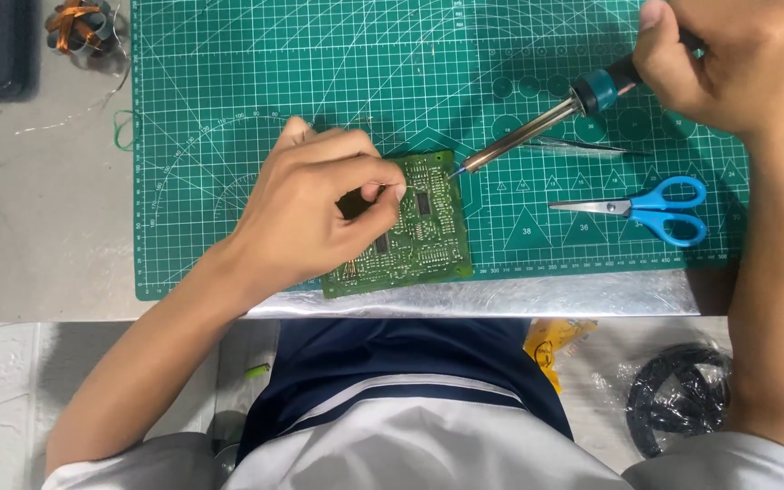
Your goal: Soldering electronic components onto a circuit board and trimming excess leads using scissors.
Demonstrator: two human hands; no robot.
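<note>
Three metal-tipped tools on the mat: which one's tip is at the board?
The soldering iron, held in the right hand; its tip meets the circuit board's upper right edge. The tweezers and blue-handled scissors lie unheld, clear of the board.

Scissors point(651, 208) right of board point(419, 231) (on mat point(229, 73)).

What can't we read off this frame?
- Left part of the circuit board: covered by the left hand, head view.
- Soldering iron handle end: hidden in the right hand, which the top edge cuts off.
- Whether the tip touches a pad: too small.
</note>
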